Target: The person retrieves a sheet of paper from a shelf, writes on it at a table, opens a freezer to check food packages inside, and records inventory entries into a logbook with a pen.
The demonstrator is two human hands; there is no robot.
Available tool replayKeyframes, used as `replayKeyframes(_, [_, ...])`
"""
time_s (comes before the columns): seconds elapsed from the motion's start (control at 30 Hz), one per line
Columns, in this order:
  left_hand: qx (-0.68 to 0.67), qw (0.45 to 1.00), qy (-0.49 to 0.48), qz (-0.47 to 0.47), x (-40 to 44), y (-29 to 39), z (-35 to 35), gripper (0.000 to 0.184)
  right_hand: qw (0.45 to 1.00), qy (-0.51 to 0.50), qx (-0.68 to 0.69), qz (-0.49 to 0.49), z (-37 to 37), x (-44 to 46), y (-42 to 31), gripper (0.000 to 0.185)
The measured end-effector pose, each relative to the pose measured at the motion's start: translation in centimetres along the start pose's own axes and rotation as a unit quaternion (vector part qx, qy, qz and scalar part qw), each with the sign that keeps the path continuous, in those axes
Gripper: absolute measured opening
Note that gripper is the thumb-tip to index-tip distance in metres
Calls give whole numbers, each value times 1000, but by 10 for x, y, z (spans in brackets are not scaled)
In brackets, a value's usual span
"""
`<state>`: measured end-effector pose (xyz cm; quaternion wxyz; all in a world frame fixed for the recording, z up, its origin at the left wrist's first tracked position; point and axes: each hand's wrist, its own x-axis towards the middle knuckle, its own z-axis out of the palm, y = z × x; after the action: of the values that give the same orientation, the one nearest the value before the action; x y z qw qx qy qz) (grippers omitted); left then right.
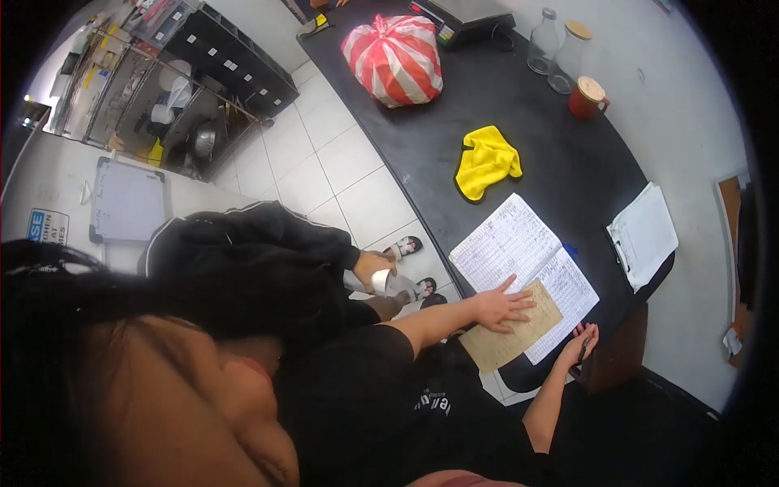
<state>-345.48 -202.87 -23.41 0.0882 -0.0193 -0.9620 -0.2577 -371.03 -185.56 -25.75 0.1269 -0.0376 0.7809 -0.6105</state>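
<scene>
My left hand (503, 308) lies flat with fingers spread on a tan sheet of paper (505, 345), which has handwriting on it. The sheet rests over the lower part of an open ruled notebook (510, 239) filled with handwritten entries. My right hand (579, 344) is by the notebook's lower right corner, near the table edge, fingers curled round a dark pen (583, 351). Part of a small blue thing (570, 250) shows beside the notebook's spine.
On the black table (422, 154) are a yellow cloth (488, 162), a striped plastic bag (395, 61), a scale (462, 20), glass bottles (565, 65), a red mug (588, 99) and a clipboard with papers (645, 235). A person in a black jacket (260, 243) stands at left, holding something white (380, 282).
</scene>
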Motion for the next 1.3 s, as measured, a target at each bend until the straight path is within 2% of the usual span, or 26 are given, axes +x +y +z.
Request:
replayKeyframes(0.27, [-4, 1000, 24, 6, 0, -4, 4, 48, 1000, 1, -19, -13, 1, -4, -3, 48])
replayKeyframes(0.4, [-6, 1000, 31, 4, -6, -10, 14, 51, 1000, -19, -25, 3, -12, 27, 39, 51])
replayKeyframes(0.43, [-13, 999, 36, 3, -1, -10, 22, 52, 999, -19, 22, 37, -7, 20, 25, 52])
replayKeyframes(0.47, [-15, 1000, -10, -17, 1, -10, 19, 54, 990, -72, 116, 48, -21, 35, 47, 52])
replayKeyframes(0.5, [-22, 998, -60, -24, 5, -14, 14, 55, 960, -177, 215, 31, -51, 79, 122, 53])
replayKeyframes(0.53, [-21, 994, -103, -41, 8, -12, 11, 57, 961, -161, 221, 40, -41, 36, 52, 53])
replayKeyframes(0.57, [2, 997, -74, -25, 3, -16, 17, 57, 985, -48, 159, 38, -20, 1, -4, 49])
replayKeyframes(0.6, [18, 998, -53, -35, 3, -12, 13, 55, 964, -66, 252, 47, -43, 7, 13, 45])
replayKeyframes(0.63, [31, 997, -60, -41, 4, -9, 8, 54, 990, 79, 114, 1, -28, -19, -20, 46])
replayKeyframes(0.67, [34, 997, -60, -38, 5, -7, 6, 53, 986, 127, 105, 20, -36, -25, -24, 48])
replayKeyframes(0.77, [56, 995, -70, -48, 10, -5, 2, 54, 965, 236, 113, 27, -91, -11, 15, 49])
replayKeyframes(0.8, [55, 995, -75, -33, 14, -2, -1, 54, 951, 265, 160, 26, -115, -3, 37, 41])
replayKeyframes(0.83, [56, 993, -90, -48, 17, 3, -4, 58, 946, 277, 165, 27, -141, 5, 60, 41])
replayKeyframes(0.9, [63, 990, -117, -52, 23, 5, -10, 62, 947, 314, 57, -40, -188, 18, 101, 33])
replayKeyframes(0.93, [38, 991, -108, -66, 23, 4, -12, 64, 946, 315, 82, -10, -208, 23, 111, 28])
replayKeyframes(1.0, [19, 990, -114, -82, 34, 16, -13, 67, 952, 298, 7, 64, -255, 37, 157, 32])
replayKeyframes(1.07, [-82, 990, 40, -109, 70, 39, -16, 64, 949, 291, -12, 121, -283, 51, 163, 36])
replayKeyframes(1.13, [-116, 987, 45, -100, 126, 72, 13, 60, 941, 267, -124, 165, -301, 83, 174, 51])
replayKeyframes(1.17, [-154, 983, 57, -86, 165, 90, 30, 58, 944, 259, -119, 169, -310, 107, 186, 51])
replayKeyframes(1.23, [-206, 978, -25, -38, 266, 129, 69, 51, 940, 204, -180, 207, -331, 153, 217, 64])
replayKeyframes(1.27, [-194, 980, -14, -35, 309, 143, 102, 45, 938, 198, -177, 220, -334, 170, 228, 64])
replayKeyframes(1.3, [-188, 981, -1, -54, 346, 148, 146, 48, 937, 186, -193, 225, -339, 193, 232, 69])
